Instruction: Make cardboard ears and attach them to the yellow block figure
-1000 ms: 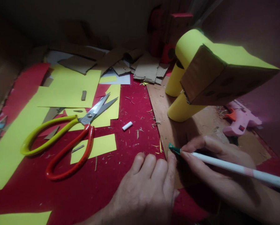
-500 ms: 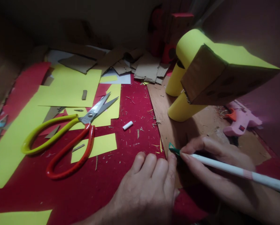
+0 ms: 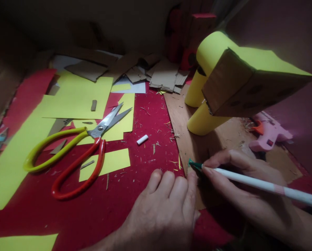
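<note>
My right hand (image 3: 244, 174) pinches a white felt-tip pen (image 3: 252, 179) with a dark green tip. That tip touches a small green-coloured patch (image 3: 189, 163) near the left edge of a brown board (image 3: 179, 139). Just below the patch, my left hand (image 3: 163, 205) is closed, knuckles up, its index fingertip pressed beside the green. Whatever its fingers hold is hidden. Over the board stands a yellow paper and cardboard model (image 3: 250, 80), with a tube, a flat-topped box and two yellow tube legs.
Scissors (image 3: 100, 128) with yellow and red handles lie with blades parted on the red surface (image 3: 145, 157). Yellow paper sheets (image 3: 80, 94) and cardboard scraps (image 3: 163, 75) spread around them. A small white cylinder (image 3: 142, 139) lies mid-table. Behind the model is a pink glue gun (image 3: 271, 132).
The pen tip has shifted slightly at the green patch, and my right hand has moved a little with it. My left hand stays in place.
</note>
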{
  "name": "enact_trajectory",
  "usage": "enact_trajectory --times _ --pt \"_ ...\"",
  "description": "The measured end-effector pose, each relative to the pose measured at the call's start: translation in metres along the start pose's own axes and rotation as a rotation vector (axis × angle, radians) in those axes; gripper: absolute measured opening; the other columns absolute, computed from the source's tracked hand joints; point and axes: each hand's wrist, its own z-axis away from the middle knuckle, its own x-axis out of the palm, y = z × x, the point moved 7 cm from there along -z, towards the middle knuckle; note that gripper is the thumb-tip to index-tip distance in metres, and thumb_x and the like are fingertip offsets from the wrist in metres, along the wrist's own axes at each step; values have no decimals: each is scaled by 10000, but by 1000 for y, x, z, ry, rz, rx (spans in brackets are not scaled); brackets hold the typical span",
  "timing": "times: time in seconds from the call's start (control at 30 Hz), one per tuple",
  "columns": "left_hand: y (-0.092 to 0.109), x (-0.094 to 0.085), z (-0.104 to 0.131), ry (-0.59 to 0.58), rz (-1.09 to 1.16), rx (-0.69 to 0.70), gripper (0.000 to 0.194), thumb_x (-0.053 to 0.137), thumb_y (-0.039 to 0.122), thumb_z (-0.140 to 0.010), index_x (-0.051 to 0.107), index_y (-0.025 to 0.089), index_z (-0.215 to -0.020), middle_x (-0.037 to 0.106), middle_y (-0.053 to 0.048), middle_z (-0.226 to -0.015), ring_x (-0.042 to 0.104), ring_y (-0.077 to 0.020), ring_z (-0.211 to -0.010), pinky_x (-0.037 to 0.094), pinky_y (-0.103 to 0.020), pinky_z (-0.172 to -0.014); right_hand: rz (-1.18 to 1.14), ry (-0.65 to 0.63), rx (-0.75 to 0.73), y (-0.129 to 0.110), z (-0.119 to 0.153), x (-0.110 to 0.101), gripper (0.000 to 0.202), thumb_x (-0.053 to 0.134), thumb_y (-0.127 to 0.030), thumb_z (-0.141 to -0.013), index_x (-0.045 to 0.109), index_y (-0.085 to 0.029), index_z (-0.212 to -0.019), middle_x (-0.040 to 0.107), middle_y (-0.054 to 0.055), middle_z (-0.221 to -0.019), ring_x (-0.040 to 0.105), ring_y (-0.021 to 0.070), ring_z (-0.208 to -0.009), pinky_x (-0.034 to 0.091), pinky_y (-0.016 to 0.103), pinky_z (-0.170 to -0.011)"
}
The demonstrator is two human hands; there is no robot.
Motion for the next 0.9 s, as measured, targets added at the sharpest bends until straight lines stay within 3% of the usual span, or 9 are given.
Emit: enact_trajectory --times 0.2,0.9 --pt "0 0 0 -4 -4 18 378 343 232 -933 562 26 -1164 579 -37 -715 520 -209 -666 382 -392 -716 -32 13 -21 -1 0 3 123 597 -156 -760 585 -237 -669 609 -68 -504 541 87 -405 419 203 -413" --pt "-1 0 1 -10 -10 11 366 355 238 -930 552 27 -1157 571 -30 -707 521 -208 -661 375 -397 -707 -23 1 2 -1 -1 1 129 584 -170 -763 592 -237 -654 614 -54 -502 558 104 -417 409 210 -392"
